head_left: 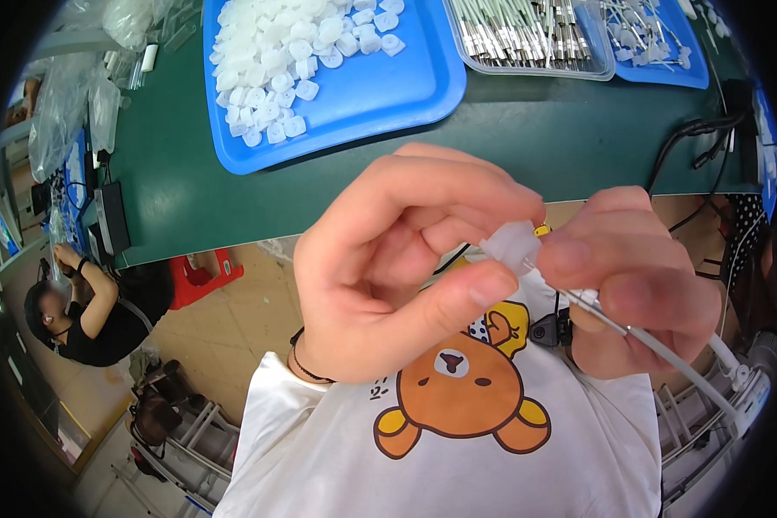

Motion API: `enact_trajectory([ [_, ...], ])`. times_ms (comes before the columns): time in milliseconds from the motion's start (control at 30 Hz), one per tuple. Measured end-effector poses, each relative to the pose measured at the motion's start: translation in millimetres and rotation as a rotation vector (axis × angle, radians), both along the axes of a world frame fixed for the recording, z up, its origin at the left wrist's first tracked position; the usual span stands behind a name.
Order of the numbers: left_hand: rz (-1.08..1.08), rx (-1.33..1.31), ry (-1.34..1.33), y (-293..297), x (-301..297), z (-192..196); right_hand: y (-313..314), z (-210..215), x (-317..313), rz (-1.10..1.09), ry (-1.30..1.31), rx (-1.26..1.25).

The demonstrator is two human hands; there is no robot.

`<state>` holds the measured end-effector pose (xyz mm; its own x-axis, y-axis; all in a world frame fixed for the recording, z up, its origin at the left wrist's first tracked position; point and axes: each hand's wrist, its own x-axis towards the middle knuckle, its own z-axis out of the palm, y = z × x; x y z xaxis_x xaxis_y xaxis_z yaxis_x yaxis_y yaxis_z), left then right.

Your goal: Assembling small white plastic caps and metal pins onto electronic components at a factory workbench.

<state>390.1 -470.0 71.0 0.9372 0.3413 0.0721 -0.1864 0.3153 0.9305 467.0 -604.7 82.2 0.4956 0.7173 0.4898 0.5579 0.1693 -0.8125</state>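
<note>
My left hand (pixel 388 268) curls in front of my chest, its thumb and index fingertip closed on a small translucent white plastic cap (pixel 511 244). Close beside it, my right hand (pixel 643 285) pinches a thin rod (pixel 665 352) with a white tube and a metal section. The rod slants down to the right, and its upper end meets the cap. Fingertips hide part of the joint, so I cannot tell how far the rod goes in. Both hands are in front of the near edge of the green table (pixel 259 203).
A blue tray (pixel 345 129) on the table holds many loose translucent caps. Right of it stand a clear plastic box (pixel 540 73) of thin rods and another blue tray (pixel 678 76) of rods with caps. Black cables (pixel 699 129) lie at right. Another person (pixel 95 302) sits far left near a red stool (pixel 205 276).
</note>
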Motion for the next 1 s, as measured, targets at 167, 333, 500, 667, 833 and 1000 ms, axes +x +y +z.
enact_trajectory([
  [167,0.002,0.027,-0.040,0.0,0.9,-1.4,1.3,-1.0,-0.3,-0.013,-0.023,0.021],
  [333,0.010,0.154,-0.169,1.6,0.8,-10.3,5.7,-11.5,-1.7,-0.002,0.044,0.147],
  [500,0.013,0.272,-0.220,3.3,0.5,-8.6,13.4,-16.3,-7.6,-0.047,0.109,0.271],
  [667,-0.005,0.389,-0.211,7.9,-2.5,-6.0,10.9,-13.2,-5.0,0.008,0.128,0.241],
  [833,0.015,0.391,-0.185,5.9,-3.5,-2.5,11.4,-8.9,-3.8,0.020,0.161,0.219],
  [1000,0.016,0.367,-0.112,5.2,-6.6,0.9,18.2,-15.6,-12.4,-0.169,0.079,0.251],
])
